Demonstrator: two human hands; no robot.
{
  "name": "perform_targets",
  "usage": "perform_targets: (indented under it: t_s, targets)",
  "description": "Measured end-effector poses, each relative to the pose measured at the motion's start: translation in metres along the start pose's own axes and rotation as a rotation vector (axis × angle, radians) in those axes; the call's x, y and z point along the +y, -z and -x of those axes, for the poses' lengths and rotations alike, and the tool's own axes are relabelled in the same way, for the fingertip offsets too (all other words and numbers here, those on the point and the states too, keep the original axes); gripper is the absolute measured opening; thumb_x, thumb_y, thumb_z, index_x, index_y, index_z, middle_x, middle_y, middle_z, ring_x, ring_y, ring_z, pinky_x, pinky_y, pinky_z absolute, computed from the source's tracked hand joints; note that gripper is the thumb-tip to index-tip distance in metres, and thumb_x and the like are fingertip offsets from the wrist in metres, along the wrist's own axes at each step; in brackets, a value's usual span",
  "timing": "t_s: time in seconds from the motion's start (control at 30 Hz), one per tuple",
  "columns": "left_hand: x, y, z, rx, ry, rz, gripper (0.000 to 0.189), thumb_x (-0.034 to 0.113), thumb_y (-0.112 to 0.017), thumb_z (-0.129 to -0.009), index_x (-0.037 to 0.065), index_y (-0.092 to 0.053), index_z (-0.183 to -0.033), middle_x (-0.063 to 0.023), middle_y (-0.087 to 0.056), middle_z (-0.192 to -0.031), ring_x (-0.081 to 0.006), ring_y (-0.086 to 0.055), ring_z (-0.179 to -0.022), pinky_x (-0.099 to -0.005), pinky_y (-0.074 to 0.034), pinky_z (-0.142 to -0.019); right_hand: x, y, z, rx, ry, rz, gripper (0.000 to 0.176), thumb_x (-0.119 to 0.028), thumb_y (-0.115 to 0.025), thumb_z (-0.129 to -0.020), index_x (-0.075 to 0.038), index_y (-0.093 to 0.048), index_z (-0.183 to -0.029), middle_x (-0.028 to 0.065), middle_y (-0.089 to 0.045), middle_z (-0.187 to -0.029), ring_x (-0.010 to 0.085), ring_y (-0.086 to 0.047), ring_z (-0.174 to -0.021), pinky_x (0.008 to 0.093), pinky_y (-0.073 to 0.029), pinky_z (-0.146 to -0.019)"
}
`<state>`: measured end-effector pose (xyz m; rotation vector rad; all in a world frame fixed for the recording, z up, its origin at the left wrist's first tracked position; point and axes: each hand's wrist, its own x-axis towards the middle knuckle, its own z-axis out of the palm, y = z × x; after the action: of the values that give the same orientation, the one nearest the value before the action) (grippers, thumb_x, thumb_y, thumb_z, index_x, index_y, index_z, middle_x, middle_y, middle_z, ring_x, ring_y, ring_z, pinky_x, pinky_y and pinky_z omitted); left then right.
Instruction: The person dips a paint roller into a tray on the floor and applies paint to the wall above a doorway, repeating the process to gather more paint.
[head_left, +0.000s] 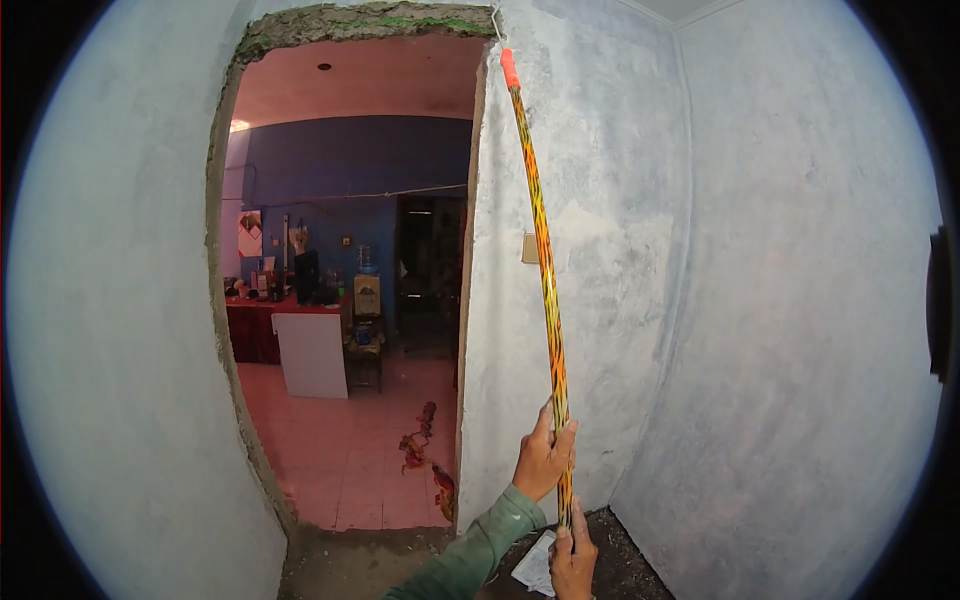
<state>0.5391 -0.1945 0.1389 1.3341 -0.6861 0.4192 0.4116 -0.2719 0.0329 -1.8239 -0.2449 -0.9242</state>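
Note:
A long extension pole [545, 250] with yellow, orange and black stripes rises from my hands to the top right corner of the doorway. At its upper end is an orange-red handle [510, 70] with a thin pale wire frame [496, 22], like that of a paint roller; no roller sleeve can be made out. My left hand [543, 458], in a green sleeve, is closed around the lower part of the pole. Below it my right hand [573, 562] grips the pole near the bottom edge of the view. The pole's lower end is hidden.
The doorway [225, 300] has rough, unfinished edges. Grey-white walls [790, 300] meet in a corner on the right. A switch plate [530, 248] sits behind the pole. White sheet [537, 565] lies on the dark floor. Beyond stand a desk [312, 355] and water dispenser [367, 290].

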Motion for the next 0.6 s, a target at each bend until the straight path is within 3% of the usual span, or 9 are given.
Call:
perform_targets:
  t_s: [0.07, 0.13, 0.17, 0.23, 0.27, 0.33, 0.57, 0.6]
  targets:
    - [-0.008, 0.000, 0.017, 0.010, 0.010, 0.010, 0.048, 0.024, -0.053, -0.105, 0.000, -0.039, -0.144, -0.0033, -0.057, -0.066, -0.0109, -0.059, -0.053, -0.0272, -0.047, -0.048, -0.001, 0.000, 0.009, -0.020, 0.008, 0.063, 0.050, -0.031, -0.045, -0.107, -0.004, -0.046, -0.149, 0.0204, -0.069, -0.107, 0.0210, -0.059, -0.070, 0.0343, -0.050, -0.066]
    - [-0.009, 0.001, 0.018, 0.021, 0.018, 0.021, 0.048, 0.024, -0.053, -0.105, -0.001, -0.039, -0.143, -0.0029, -0.056, -0.065, -0.0108, -0.059, -0.053, -0.0271, -0.047, -0.048, -0.006, -0.002, 0.015, 0.005, -0.014, -0.017, 0.051, -0.032, -0.045, -0.107, -0.003, -0.045, -0.150, 0.0229, -0.066, -0.123, 0.0268, -0.068, -0.095, 0.0355, -0.053, -0.081]
    - [-0.007, 0.002, 0.013, 0.016, 0.022, 0.006, 0.047, 0.024, -0.054, -0.105, 0.000, -0.040, -0.143, -0.0025, -0.056, -0.065, -0.0108, -0.059, -0.053, -0.0270, -0.047, -0.048, -0.009, -0.003, 0.012, 0.007, -0.017, -0.015, 0.051, -0.032, -0.045, -0.107, -0.003, -0.045, -0.150, 0.0229, -0.066, -0.123, 0.0268, -0.068, -0.095, 0.0355, -0.053, -0.081]
    - [-0.001, 0.005, 0.000, 0.010, 0.033, -0.009, 0.047, 0.024, -0.054, -0.105, 0.000, -0.040, -0.142, -0.0021, -0.056, -0.064, -0.0107, -0.059, -0.052, -0.0269, -0.047, -0.048, -0.016, -0.006, -0.004, -0.006, -0.060, -0.101, 0.052, -0.032, -0.045, -0.107, -0.002, -0.044, -0.150, 0.0236, -0.058, -0.139, 0.0316, -0.063, -0.120, 0.0354, -0.050, -0.095]
    - [0.004, 0.006, -0.012, 0.005, 0.028, -0.016, 0.049, 0.024, -0.055, -0.104, 0.001, -0.039, -0.145, -0.0045, -0.058, -0.066, -0.0125, -0.060, -0.052, -0.0289, -0.048, -0.049, -0.018, -0.008, -0.014, -0.004, -0.061, -0.100, 0.052, -0.032, -0.045, -0.107, -0.002, -0.044, -0.150, 0.0236, -0.058, -0.139, 0.0316, -0.063, -0.120, 0.0354, -0.050, -0.095]
    - [0.010, 0.007, -0.027, -0.005, 0.023, -0.020, 0.052, 0.023, -0.056, -0.103, 0.002, -0.037, -0.147, -0.0070, -0.061, -0.067, -0.0142, -0.061, -0.053, -0.0309, -0.049, -0.050, -0.021, -0.012, -0.030, -0.015, -0.083, -0.042, 0.052, -0.020, -0.047, -0.105, -0.004, -0.039, -0.154, -0.0004, -0.049, -0.067, 0.0074, -0.045, -0.054, 0.0260, -0.040, -0.050]
    - [-0.007, 0.008, 0.001, 0.017, 0.020, -0.003, 0.050, 0.023, -0.056, -0.103, 0.003, -0.039, -0.145, -0.0061, -0.060, -0.068, -0.0141, -0.060, -0.052, -0.0313, -0.048, -0.049, -0.003, -0.012, -0.003, -0.014, -0.125, -0.048, 0.053, -0.014, -0.046, -0.103, -0.004, -0.038, -0.154, 0.0015, -0.052, -0.069, 0.0083, -0.044, -0.056, 0.0269, -0.041, -0.052]
    - [-0.007, 0.009, 0.006, 0.021, 0.042, -0.001, 0.049, 0.023, -0.056, -0.103, 0.003, -0.040, -0.145, -0.0058, -0.060, -0.068, -0.0141, -0.060, -0.052, -0.0315, -0.049, -0.050, -0.007, -0.011, 0.003, -0.024, -0.085, -0.057, 0.052, -0.023, -0.045, -0.105, -0.002, -0.040, -0.152, 0.0122, -0.054, -0.106, 0.0206, -0.052, -0.090, 0.0305, -0.045, -0.075]
